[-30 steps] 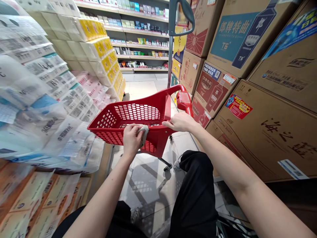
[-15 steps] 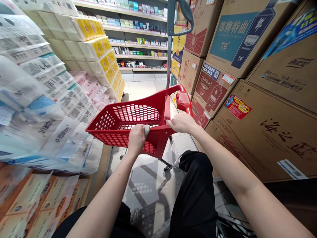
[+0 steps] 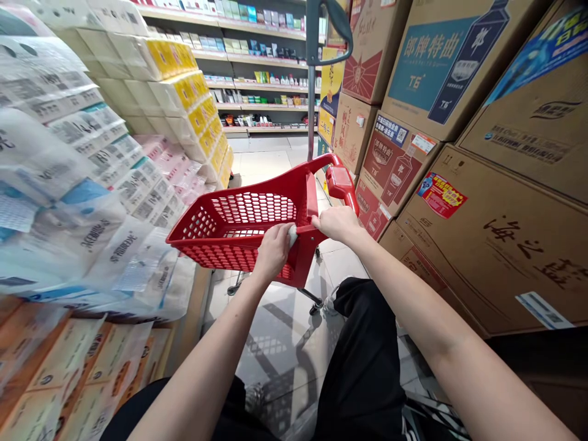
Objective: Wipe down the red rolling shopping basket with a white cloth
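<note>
The left hand (image 3: 274, 250) is on the near rim of a red plastic shopping trolley (image 3: 305, 174), with its fingers (image 3: 275, 234) pressed together and curled over a small pale wad (image 3: 292, 236) that pokes out past the fingertips. The wad could be cloth or tissue; the view does not settle which. The right hand (image 3: 337, 223) lies just beside it on the same rim, close to the trolley's raised red handle (image 3: 342, 184). Its fingers are together and point left, but whether they grip the rim or only rest there cannot be told. The trolley stands in a narrow shop aisle on a pale tile floor (image 3: 275, 349), with the mesh of its basket casting a patterned shadow below. To the right, large cardboard cartons (image 3: 496, 245) printed with Chinese lettering are stacked high, some showing liquor bottles. To the left rise plastic-wrapped packs of tissue (image 3: 68, 177), with yellow-banded packs (image 3: 179, 61) beyond them. Far ahead stand stocked shop shelves (image 3: 261, 79), and a metal pole with a grey grip (image 3: 313, 37) rises beyond the trolley. The person's black trousers (image 3: 367, 367) fill the near foreground between the arms.
</note>
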`<state>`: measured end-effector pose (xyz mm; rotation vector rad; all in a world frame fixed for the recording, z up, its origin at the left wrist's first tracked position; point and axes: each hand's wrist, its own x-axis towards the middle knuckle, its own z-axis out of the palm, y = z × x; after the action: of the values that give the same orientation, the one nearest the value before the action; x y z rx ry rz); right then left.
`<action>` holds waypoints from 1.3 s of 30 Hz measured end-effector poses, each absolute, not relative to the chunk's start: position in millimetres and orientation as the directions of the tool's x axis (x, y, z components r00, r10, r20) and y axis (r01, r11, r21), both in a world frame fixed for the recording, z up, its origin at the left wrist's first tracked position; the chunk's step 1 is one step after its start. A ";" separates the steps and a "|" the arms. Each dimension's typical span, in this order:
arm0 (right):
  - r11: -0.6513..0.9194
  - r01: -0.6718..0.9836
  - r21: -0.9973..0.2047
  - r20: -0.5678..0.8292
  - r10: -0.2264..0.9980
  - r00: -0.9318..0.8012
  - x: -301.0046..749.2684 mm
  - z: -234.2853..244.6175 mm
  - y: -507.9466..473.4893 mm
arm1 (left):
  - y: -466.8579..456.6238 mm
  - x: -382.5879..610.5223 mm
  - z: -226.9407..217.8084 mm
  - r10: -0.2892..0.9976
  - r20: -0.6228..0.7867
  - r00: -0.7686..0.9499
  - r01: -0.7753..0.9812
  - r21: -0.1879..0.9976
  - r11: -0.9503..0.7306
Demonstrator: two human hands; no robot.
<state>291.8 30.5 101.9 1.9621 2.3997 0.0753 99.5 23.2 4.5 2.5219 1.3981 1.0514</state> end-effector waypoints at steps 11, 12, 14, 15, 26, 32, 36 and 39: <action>0.077 0.996 -0.044 -0.044 0.996 -0.079 274.6 95.1 46.5 | 29.8 98.2 3.4 0.779 0.502 0.376 0.795 0.256 -0.549; 0.098 0.995 -0.030 -0.022 0.995 -0.099 276.2 95.0 46.1 | 30.9 100.0 3.6 0.777 0.502 0.379 0.797 0.250 -0.550; 0.148 0.989 0.006 0.024 0.989 -0.149 281.0 95.1 44.2 | 32.7 102.9 3.5 0.772 0.509 0.381 0.798 0.241 -0.552; 0.173 0.985 0.025 0.039 0.984 -0.174 283.7 95.3 42.9 | 33.5 103.2 2.9 0.767 0.514 0.383 0.798 0.234 -0.555; 0.250 0.957 0.146 0.063 0.963 -0.261 294.0 96.4 39.3 | 41.5 29.0 -24.7 0.811 0.463 0.358 0.894 0.080 -0.441; 0.287 0.942 0.175 0.115 0.944 -0.309 291.4 91.4 46.3 | 38.0 56.3 -17.1 0.799 0.476 0.367 0.853 0.171 -0.493; 0.282 0.942 0.183 0.139 0.941 -0.309 295.3 89.1 52.5 | 39.0 81.2 -9.9 0.778 0.490 0.393 0.811 0.214 -0.544; 0.270 0.946 0.178 0.143 0.944 -0.297 299.2 88.1 57.2 | 42.0 71.8 -14.4 0.784 0.471 0.404 0.815 0.204 -0.542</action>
<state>299.2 57.2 88.1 1.8678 2.5107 0.3622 71.8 42.0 -14.4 2.6805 1.5286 0.8480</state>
